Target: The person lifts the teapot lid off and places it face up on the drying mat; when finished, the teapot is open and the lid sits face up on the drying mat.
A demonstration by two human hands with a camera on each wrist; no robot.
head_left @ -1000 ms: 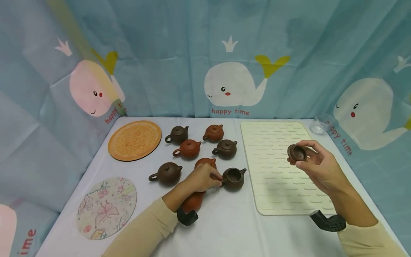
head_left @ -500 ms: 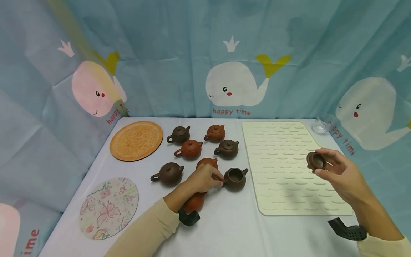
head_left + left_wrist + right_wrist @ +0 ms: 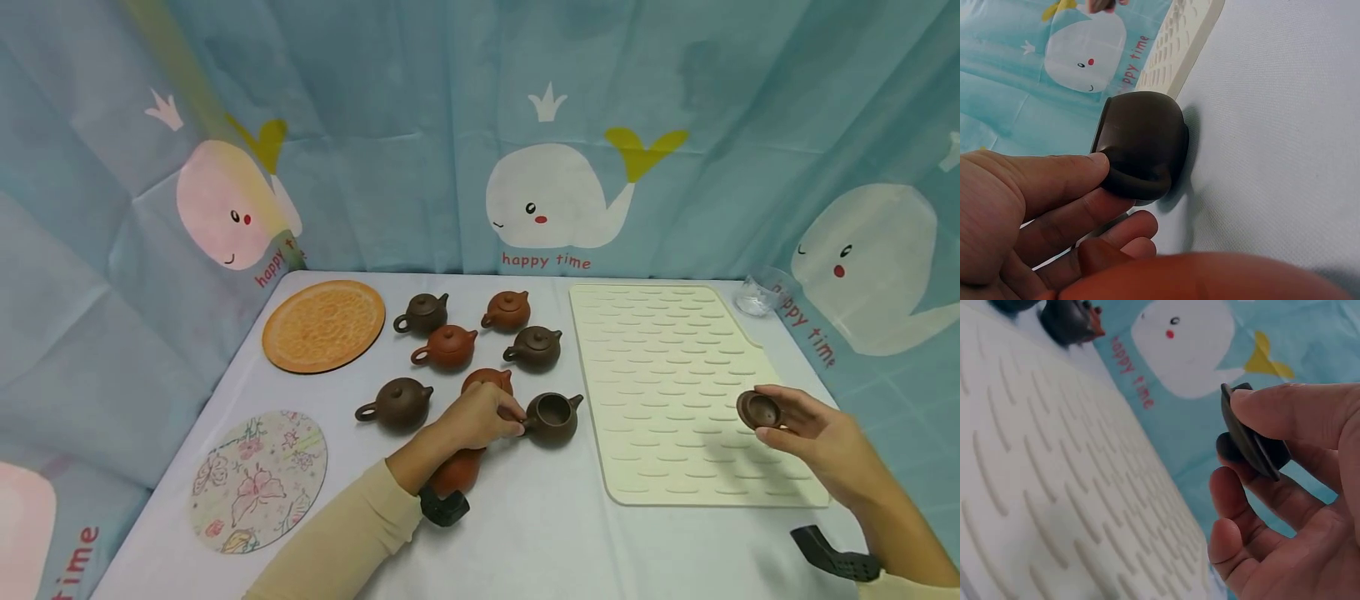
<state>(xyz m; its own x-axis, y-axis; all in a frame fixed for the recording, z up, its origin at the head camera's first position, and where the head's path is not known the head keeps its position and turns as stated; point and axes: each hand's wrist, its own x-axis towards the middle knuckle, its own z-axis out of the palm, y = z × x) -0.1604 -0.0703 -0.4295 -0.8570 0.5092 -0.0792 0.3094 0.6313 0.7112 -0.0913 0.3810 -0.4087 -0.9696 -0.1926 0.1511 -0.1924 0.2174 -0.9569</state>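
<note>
My left hand [image 3: 480, 417] pinches the handle of a dark brown teapot [image 3: 553, 419], which stands lidless on the white cloth, its spout to the right. In the left wrist view, thumb and forefinger grip the handle of that teapot [image 3: 1144, 134]. An orange-red teapot [image 3: 1210, 278] lies close under the other fingers. On the right, my right hand [image 3: 821, 429] holds a small brown teapot lid [image 3: 757, 411] above the pale mat, its hollow underside showing. The right wrist view has thumb and fingers around the edge of the lid [image 3: 1250, 434], with its round knob pointing away from the palm.
Several brown and orange-red teapots with lids, such as the dark teapot [image 3: 401, 406], stand left of the ribbed cream mat [image 3: 667, 392]. A round orange mat [image 3: 324, 326] and a butterfly-patterned round mat [image 3: 258, 483] lie at left. A clear cup [image 3: 756, 293] stands at the back right.
My right hand has moved right and then toward the near side with the lid. The left hand keeps its grip on the handle, and the teapot has stayed in place.
</note>
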